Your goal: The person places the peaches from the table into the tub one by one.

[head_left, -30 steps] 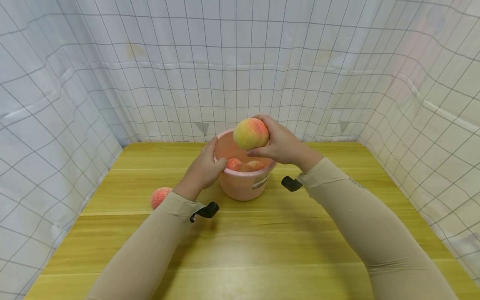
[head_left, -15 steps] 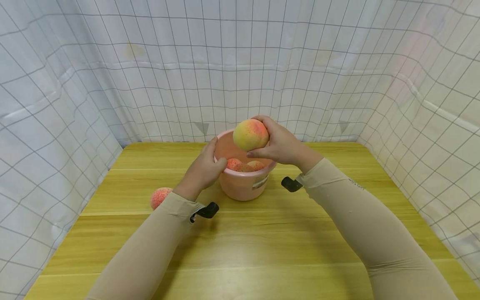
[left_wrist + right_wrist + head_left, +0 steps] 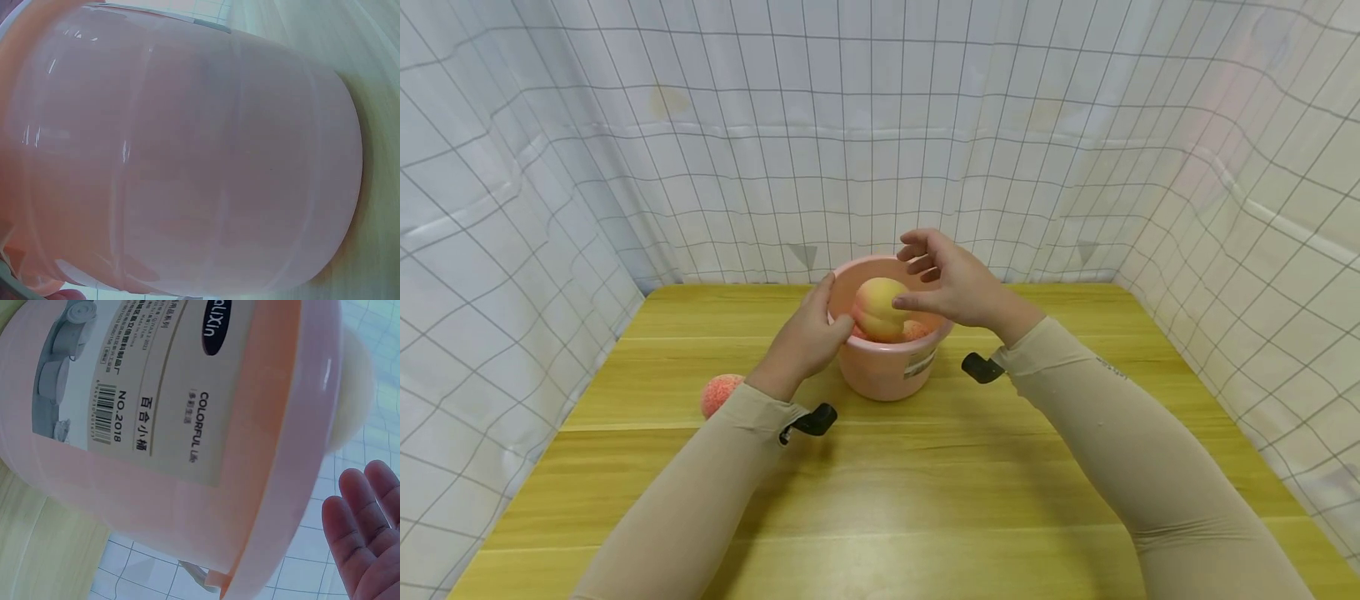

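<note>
A pink plastic bucket (image 3: 880, 375) stands upright on the table, and my left hand (image 3: 805, 340) grips its left rim. Inside it, a yellow and pink peach (image 3: 880, 302) sits at about rim height, with redder peaches (image 3: 916, 331) partly visible beneath. My right hand (image 3: 966, 287) hovers over the bucket's right side with fingers spread, holding nothing; the thumb tip overlaps the peach in the head view, and I cannot tell if it touches. The right wrist view shows the bucket's label (image 3: 169, 394) and the peach (image 3: 356, 387) above the rim. Bucket wall (image 3: 187, 156) fills the left wrist view.
Left of the bucket, a reddish speckled peach (image 3: 721, 395) lies on the wooden table (image 3: 880, 508), partly hidden by the left sleeve. White grid-patterned curtains (image 3: 880, 150) enclose the table at the back and both sides.
My right hand has let go of the peach and its fingers have opened. The peach has dropped slightly left and down into the bucket. The left hand has kept its place.
</note>
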### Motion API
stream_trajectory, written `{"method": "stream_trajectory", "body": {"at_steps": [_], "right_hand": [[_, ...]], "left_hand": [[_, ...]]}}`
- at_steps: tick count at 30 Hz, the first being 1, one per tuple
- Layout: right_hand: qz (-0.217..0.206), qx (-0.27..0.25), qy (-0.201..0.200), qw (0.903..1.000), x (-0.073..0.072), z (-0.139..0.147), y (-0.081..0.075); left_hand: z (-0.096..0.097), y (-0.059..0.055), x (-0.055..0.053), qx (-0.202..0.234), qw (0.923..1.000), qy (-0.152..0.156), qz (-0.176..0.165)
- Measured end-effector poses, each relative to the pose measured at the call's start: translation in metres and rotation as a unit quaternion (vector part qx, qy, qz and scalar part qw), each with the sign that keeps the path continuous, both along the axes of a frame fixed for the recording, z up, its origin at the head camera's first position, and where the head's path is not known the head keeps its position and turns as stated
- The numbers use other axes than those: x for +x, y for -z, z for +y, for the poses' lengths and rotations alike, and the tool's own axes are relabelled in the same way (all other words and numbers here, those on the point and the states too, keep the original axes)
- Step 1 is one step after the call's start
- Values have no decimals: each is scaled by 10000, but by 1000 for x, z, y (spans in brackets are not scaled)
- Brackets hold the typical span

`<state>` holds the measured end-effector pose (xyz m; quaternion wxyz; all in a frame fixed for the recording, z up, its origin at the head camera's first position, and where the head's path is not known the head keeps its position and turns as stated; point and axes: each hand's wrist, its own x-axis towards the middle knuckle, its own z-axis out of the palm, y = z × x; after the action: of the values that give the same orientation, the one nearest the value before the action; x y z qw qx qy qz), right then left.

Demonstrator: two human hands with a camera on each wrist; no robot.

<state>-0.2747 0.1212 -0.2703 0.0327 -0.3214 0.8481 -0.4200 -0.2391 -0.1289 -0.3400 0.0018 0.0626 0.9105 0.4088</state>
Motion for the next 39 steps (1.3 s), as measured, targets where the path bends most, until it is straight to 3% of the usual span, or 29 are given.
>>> {"method": "stream_trajectory", "body": {"at_steps": [24, 39], "right_hand": [[114, 96, 91, 9998, -2, 6, 7], [143, 828, 412, 9956, -3, 19, 20]], "left_hand": [[1, 1, -1, -33, 10000, -14, 67], [1, 3, -2, 6, 10000, 5, 95]]}}
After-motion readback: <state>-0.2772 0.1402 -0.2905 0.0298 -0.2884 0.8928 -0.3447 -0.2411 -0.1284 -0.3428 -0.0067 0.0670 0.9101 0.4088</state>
